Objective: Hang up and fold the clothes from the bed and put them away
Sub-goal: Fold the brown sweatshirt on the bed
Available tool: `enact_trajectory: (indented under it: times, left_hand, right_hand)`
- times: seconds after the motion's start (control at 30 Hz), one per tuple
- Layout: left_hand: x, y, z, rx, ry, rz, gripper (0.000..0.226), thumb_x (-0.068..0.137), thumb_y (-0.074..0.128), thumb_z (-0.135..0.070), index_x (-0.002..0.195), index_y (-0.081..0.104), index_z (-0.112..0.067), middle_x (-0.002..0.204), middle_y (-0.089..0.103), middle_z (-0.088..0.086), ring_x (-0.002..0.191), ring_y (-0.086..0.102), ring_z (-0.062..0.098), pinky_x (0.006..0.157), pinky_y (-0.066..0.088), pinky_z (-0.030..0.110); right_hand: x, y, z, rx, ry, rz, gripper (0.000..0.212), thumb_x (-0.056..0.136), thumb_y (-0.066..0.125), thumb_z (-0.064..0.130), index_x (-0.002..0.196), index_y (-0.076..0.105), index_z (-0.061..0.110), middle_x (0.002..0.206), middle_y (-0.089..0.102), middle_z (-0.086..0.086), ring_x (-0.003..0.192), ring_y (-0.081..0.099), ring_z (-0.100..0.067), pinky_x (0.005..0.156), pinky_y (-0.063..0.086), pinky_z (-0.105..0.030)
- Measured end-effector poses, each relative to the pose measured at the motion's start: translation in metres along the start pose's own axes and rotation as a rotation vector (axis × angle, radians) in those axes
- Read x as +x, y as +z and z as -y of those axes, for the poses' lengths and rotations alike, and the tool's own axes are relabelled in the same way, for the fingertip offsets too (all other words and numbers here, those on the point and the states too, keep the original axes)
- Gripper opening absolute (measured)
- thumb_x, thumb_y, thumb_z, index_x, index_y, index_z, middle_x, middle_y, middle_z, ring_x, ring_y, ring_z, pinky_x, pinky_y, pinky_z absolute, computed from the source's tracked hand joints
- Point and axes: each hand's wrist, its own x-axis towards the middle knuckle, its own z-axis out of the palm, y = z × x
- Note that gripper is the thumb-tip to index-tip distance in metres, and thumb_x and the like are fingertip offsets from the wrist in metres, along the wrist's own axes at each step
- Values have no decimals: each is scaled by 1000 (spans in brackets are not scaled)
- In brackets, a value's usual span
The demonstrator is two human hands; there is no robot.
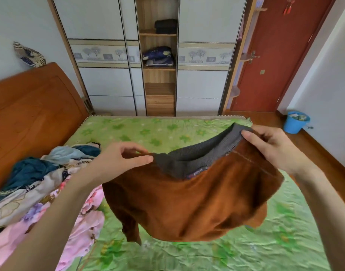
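Rust-brown fleecy garment (pixel 187 202) hangs limp above the crumpled green floral bedsheet (pixel 265 249), held by its ribbed grey knit collar (pixel 197 153). Left hand (pixel 117 163) pinches the collar's end between thumb and forefinger; right hand (pixel 273 145) clamps the other end, fingers curled over the rib. Beyond the left wrist lies a heap of clothes (pixel 36 184), pink, teal and printed. Past the fingertips stands a wardrobe (pixel 158 75) with wooden shelves.
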Motion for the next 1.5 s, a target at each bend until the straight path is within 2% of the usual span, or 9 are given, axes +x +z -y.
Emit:
enact_trajectory:
  times: [0.13, 0.27, 0.43, 0.6, 0.77, 0.9, 1.17, 1.33, 1.5]
  left_hand:
    - [13, 10, 4, -118, 151, -230, 10, 92, 70, -46, 94, 79, -52, 94, 79, -20, 89, 71, -4, 72, 47, 4]
    - [30, 17, 12, -168, 206, -234, 31, 97, 74, -19, 105, 71, -50, 92, 68, -18, 86, 67, -4, 73, 46, 3]
    - [50, 30, 5, 66, 122, -28, 18, 105, 63, -27, 104, 75, -40, 94, 74, -19, 88, 66, -8, 70, 45, 10]
    - [85, 26, -12, 45, 151, -163, 18, 108, 57, -24, 106, 75, -25, 97, 71, -5, 90, 65, 10, 75, 47, 15]
    - [136, 9, -41, 56, 147, -316, 35, 111, 52, -34, 112, 73, -6, 101, 74, 18, 91, 70, 27, 86, 54, 38]
    - [154, -5, -51, 21, 160, -445, 30, 109, 53, -43, 112, 76, -24, 98, 76, -10, 93, 71, 10, 91, 55, 39]
    - [122, 27, -18, -10, 228, -484, 31, 112, 49, -31, 97, 68, -12, 87, 68, 9, 83, 63, 20, 78, 50, 38]
    - [95, 26, -26, 45, 221, -392, 42, 113, 45, -33, 84, 57, -5, 77, 55, 20, 67, 51, 17, 70, 40, 36]
    - [62, -7, -49, -34, 278, -272, 34, 106, 60, -33, 88, 78, -10, 83, 74, 14, 79, 70, 30, 72, 51, 25]
  right_hand:
    - [10, -16, 0, -70, -75, -7, 39, 104, 55, 39, 90, 65, 4, 86, 62, -22, 75, 57, -34, 73, 49, -47]
    - [7, -30, -12, -23, -73, -76, 31, 99, 63, 37, 84, 63, 10, 79, 55, -18, 69, 49, -16, 64, 43, -29]
    - [13, -39, -38, -170, -114, -101, 23, 102, 61, 39, 88, 66, 22, 81, 65, 2, 72, 62, -16, 69, 53, -34]
    - [48, -57, -62, -451, -204, -155, 29, 105, 51, 45, 88, 57, 23, 69, 60, 5, 64, 61, -20, 62, 52, -48]
    - [102, -78, -57, -563, -268, -273, 16, 107, 43, 51, 94, 42, 41, 65, 47, 19, 64, 52, -22, 62, 45, -39]
    - [118, -83, -53, -472, -232, -370, 26, 109, 41, 53, 87, 44, 40, 72, 57, 18, 67, 56, -9, 61, 41, -34]
    - [59, -46, -75, -424, -243, -359, 27, 110, 42, 48, 87, 45, 34, 64, 53, 11, 61, 56, -11, 56, 41, -31]
    - [41, -45, -62, -87, -62, -227, 38, 110, 42, 43, 89, 56, 15, 81, 54, 0, 77, 54, -11, 75, 43, -32]
    - [22, -65, -22, 43, -62, -199, 45, 107, 51, 49, 88, 66, 11, 80, 63, -3, 75, 57, -3, 70, 44, -8]
